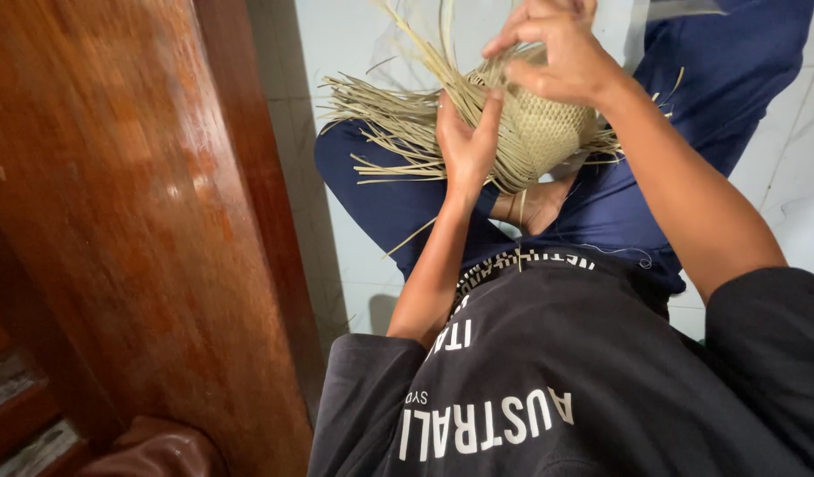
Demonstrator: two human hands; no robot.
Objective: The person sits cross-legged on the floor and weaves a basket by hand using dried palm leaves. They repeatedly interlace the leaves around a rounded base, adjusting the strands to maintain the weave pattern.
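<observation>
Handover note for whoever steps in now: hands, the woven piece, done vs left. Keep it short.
Left hand: grip on the near side of the woven basket, thumb up along the weave.
Right hand: on top of the basket, fingers pinching at the strips.
Basket: held above the lap, over crossed legs on the tiled floor.
Done: rounded body is tightly woven.
Left: loose strips fan out unwoven.

The woven piece (535, 132) is dry, pale straw — matt, rough, its loose strips (385, 124) frayed. The wooden panel (133, 221) is varnished and glossy; the floor tiles (354, 44) smooth; trousers (407, 208) and shirt (548, 389) matt cloth.
</observation>
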